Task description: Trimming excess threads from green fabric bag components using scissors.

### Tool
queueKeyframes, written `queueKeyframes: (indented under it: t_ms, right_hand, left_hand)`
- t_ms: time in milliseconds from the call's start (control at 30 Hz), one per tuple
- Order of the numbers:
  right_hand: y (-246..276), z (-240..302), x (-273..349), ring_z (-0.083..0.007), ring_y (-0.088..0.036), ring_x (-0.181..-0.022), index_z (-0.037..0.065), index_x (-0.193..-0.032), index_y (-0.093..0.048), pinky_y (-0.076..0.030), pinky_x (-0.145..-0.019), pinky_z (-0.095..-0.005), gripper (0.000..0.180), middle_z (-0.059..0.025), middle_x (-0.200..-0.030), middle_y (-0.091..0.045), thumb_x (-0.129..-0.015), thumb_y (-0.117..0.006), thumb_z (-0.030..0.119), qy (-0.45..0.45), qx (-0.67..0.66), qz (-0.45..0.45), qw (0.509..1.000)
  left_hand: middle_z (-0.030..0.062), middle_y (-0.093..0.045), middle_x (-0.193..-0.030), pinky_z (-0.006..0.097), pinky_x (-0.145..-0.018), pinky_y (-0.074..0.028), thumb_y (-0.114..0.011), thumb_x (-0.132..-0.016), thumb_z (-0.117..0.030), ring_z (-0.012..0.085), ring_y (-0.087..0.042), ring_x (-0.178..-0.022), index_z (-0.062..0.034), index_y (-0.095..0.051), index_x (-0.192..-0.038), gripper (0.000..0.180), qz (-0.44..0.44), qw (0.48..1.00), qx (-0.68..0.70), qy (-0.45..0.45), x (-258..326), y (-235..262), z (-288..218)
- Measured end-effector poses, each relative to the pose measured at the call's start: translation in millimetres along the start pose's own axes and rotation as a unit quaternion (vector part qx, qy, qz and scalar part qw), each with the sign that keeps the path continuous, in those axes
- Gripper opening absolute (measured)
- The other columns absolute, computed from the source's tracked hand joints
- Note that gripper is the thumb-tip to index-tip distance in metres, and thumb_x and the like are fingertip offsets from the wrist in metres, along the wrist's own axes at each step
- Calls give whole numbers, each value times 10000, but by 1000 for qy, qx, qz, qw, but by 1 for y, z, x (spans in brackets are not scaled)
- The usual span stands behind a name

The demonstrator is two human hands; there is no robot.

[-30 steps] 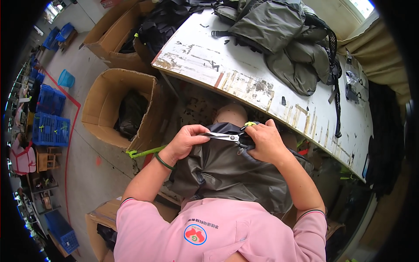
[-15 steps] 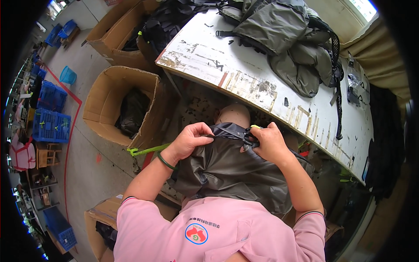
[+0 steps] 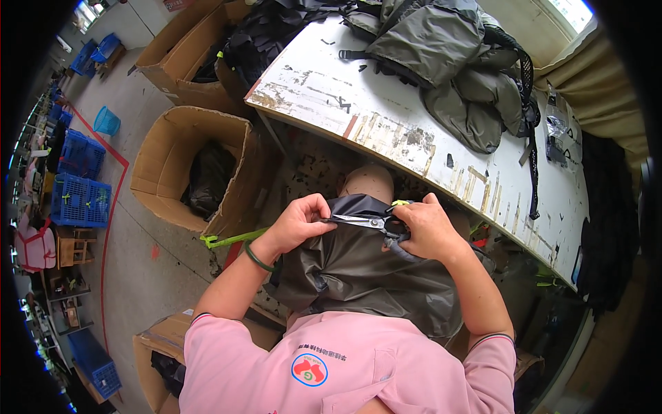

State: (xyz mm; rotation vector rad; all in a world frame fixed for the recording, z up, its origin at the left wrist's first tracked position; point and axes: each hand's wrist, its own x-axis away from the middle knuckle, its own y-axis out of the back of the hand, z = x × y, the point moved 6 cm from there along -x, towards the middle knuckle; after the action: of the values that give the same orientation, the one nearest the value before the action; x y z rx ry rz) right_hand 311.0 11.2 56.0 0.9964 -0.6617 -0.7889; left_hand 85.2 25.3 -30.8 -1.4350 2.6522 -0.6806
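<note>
Across my lap lies a dark olive-grey fabric piece [image 3: 372,276] with a black edge [image 3: 358,205] at its far side. My left hand [image 3: 303,219] pinches that edge between thumb and fingers. In my right hand [image 3: 422,224] is a pair of scissors [image 3: 372,222], gripped by dark handles with something yellow-green tied at them. Their silvery blades point left along the black edge, with the tips close to my left fingertips. How far the blades are apart is hard to make out.
A white worn table [image 3: 310,76] stands ahead, bearing grey-green bags [image 3: 448,62] with black straps. To the left stands an open cardboard box [image 3: 155,162] with dark fabric inside; another box [image 3: 148,338] is near my left elbow. Blue crates [image 3: 79,200] line the far left.
The scissors have turned in my right hand, so their blades now show bright and silvery and sit slightly lower. My left hand keeps its pinch on the fabric edge.
</note>
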Motion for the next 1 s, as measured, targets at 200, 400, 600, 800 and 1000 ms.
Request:
queueKeyframes:
  t_ms: [200, 400, 600, 800, 1000]
  right_hand:
    - [-2, 4, -3, -281, -606, -756, 86, -816, -581, -355, -741, -372, 470, -75, -720, -613, -670, -831, 456, 19, 9, 8, 1000]
    - [-9, 2, -3, -280, -605, -748, 82, -810, -584, -351, -738, -369, 462, -81, -717, -611, -675, -831, 450, 22, 18, 10, 1000]
    - [-9, 3, -4, -280, -601, -739, 80, -814, -585, -345, -737, -364, 468, -77, -713, -608, -672, -834, 450, 28, -3, 14, 1000]
    - [-11, 2, -5, -280, -600, -734, 75, -814, -588, -344, -738, -365, 488, -76, -708, -605, -666, -833, 471, 31, -17, 15, 999]
    - [-9, 2, -4, -278, -601, -735, 75, -797, -583, -342, -738, -364, 493, -77, -703, -598, -664, -835, 477, 26, -14, 13, 999]
  left_hand:
    - [-45, -552, -863, 172, -689, -440, -695, -843, 60, 12, -528, -780, -79, -534, -887, 216, 4, 1000, 5, -1, 3, -2, 0]
    - [-32, -554, -883, 193, -750, -477, -686, -846, 66, 34, -554, -818, -73, -529, -886, 214, 11, 1000, 16, -3, 4, -1, 0]
    - [-20, -554, -897, 210, -795, -494, -683, -845, 72, 52, -567, -844, -68, -526, -885, 214, 18, 1000, 24, 0, 4, -2, -1]
    - [-27, -547, -891, 203, -782, -481, -687, -844, 73, 44, -550, -840, -73, -527, -885, 220, 19, 999, 26, 8, 4, -1, 2]
    - [-29, -541, -885, 203, -780, -476, -688, -838, 80, 42, -539, -830, -75, -525, -882, 230, 23, 1000, 15, 3, 4, -1, 2]
